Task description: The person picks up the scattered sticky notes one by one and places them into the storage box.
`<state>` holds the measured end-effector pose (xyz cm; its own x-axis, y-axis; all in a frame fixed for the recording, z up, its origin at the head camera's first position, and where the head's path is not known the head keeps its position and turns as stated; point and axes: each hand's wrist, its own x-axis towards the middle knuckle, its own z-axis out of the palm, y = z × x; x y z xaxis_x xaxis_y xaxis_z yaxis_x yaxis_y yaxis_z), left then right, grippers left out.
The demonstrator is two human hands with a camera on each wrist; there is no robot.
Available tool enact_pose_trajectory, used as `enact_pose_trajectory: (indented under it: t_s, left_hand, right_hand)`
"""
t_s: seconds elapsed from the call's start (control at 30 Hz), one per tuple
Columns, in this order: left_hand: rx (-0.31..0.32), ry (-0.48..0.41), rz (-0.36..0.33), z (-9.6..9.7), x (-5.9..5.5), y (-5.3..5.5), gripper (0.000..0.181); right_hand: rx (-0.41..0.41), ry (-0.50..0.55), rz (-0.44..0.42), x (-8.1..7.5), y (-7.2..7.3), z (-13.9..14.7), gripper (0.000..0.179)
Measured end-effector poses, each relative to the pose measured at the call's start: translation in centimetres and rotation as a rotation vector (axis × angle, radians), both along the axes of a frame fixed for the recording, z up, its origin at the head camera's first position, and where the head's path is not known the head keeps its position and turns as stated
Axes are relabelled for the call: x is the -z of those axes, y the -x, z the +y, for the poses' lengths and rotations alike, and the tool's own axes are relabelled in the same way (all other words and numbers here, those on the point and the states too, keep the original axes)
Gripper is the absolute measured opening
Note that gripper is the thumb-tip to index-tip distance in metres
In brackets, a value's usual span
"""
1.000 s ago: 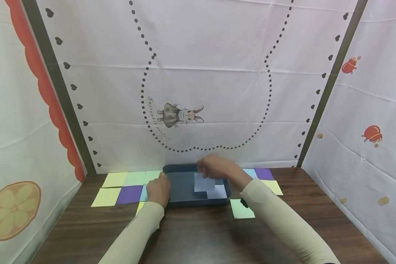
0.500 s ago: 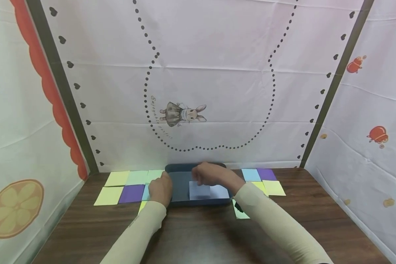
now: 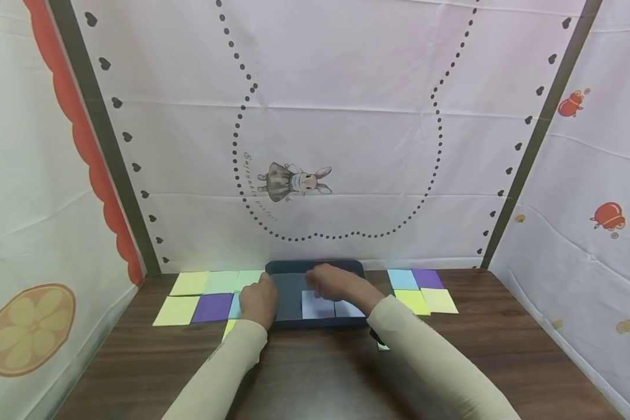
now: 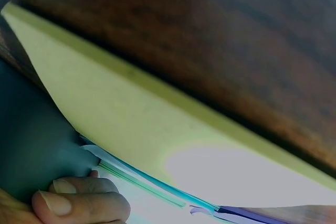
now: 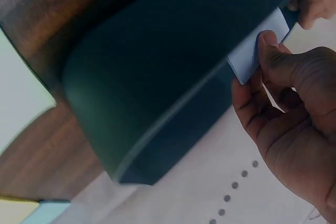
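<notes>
A shallow dark blue tray (image 3: 289,303) stands near the back wall. My left hand (image 3: 259,300) grips its left rim; in the left wrist view curled fingers (image 4: 86,203) show beside the dark tray wall. Over the tray is my right hand (image 3: 332,282), pinching a pale lavender sticky note pad (image 3: 317,305) by its far edge. The right wrist view shows thumb and fingers on either side of this pad (image 5: 247,61), partly behind the tray's wall (image 5: 152,66). A second pale pad (image 3: 349,310) lies to its right on the tray floor, partly covered by the right forearm.
Left of the tray, yellow (image 3: 175,311), pale green (image 3: 221,282), purple (image 3: 212,307) and blue pads lie in rows. On the right are blue (image 3: 402,279), purple (image 3: 427,279) and yellow pads (image 3: 412,302). A patterned cloth wall (image 3: 378,175) stands right behind the tray.
My right hand has come left and down with the lavender pad, from overlapping the second pad to beside it in the tray. The left hand stays on the rim.
</notes>
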<state>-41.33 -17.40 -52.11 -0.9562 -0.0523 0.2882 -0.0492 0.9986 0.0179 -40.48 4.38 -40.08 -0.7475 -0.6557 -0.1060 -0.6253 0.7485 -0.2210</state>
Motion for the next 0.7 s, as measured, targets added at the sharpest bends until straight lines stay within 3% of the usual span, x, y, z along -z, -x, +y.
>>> enact_pose_trajectory:
  t_s: [0.1,0.33,0.37,0.5,0.63,0.7]
  left_hand:
    - [-0.012,-0.009,-0.039,0.3,-0.9,-0.4,0.016]
    - [-0.011,-0.01,-0.001,0.4,-0.6,-0.7,0.016]
    - [-0.018,-0.014,-0.017,0.6,-1.1,-1.1,0.016]
    - [-0.019,-0.007,-0.021,0.7,-1.5,-1.4,0.015]
    - [-0.012,0.004,-0.002,0.3,-0.7,-0.7,0.016]
    - [-0.014,0.011,-0.009,0.3,-0.9,-0.8,0.018]
  right_hand:
    - [0.011,-0.009,0.003,0.6,0.2,0.0,0.017]
    - [0.057,-0.042,0.009,2.0,0.6,0.0,0.02]
    - [0.061,-0.044,0.006,2.1,0.6,0.0,0.02]
    - [0.069,-0.05,0.001,2.4,0.6,-0.1,0.021]
    - [0.081,-0.044,-0.002,2.5,0.7,-0.2,0.021]
    - [0.092,-0.033,-0.005,2.5,0.8,-0.2,0.021]
